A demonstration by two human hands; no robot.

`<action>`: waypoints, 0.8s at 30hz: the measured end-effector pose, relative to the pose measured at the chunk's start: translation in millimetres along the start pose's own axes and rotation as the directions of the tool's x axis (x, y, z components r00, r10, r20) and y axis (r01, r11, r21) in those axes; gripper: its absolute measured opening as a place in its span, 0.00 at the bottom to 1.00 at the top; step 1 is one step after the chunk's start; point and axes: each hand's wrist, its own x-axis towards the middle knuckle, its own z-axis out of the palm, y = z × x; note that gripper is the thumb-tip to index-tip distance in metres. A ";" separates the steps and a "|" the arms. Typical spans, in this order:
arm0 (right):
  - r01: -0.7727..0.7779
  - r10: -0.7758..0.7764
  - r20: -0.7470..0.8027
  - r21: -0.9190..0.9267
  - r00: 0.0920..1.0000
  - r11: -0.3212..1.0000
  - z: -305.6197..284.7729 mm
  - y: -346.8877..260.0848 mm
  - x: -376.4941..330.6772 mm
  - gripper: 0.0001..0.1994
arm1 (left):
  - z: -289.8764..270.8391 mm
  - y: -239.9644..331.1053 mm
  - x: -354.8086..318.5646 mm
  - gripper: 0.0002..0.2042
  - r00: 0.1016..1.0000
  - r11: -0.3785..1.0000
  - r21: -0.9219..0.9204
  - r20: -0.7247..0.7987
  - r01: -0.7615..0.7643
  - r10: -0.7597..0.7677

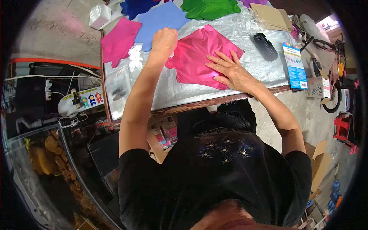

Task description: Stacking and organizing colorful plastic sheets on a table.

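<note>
Closest to the lens is the person's black top (214, 180), stitched with small flower shapes, and from it two bare forearms reach up over the bench (172, 94). The pink cut-out sheet (199, 53) lies flat on the silvery cover near the bench's front edge. The right hand (230, 69) rests on it palm down, fingers spread wide and gripping nothing, pressing the sheet's right half. The left hand (164, 40) is curled into a loose fist at the sheet's upper left corner; whether it pinches the edge I cannot tell. Just left of that fist lie a light blue sheet (161, 19) and a second pink sheet (119, 40), with a small white lacy piece (135, 57) between them. Farther back sits a green sheet (210, 8). To the right are a black tool (265, 46), some tan cards (272, 17) and a printed packet (295, 65) at the bench's right end.
</note>
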 end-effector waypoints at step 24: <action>0.033 -0.032 0.026 -0.021 0.999 0.999 -8.7 -15.2 1.2 0.27 | 34.8 -34.6 22.5 0.07 0.956 0.911 -0.413 -0.273 -0.013 -0.110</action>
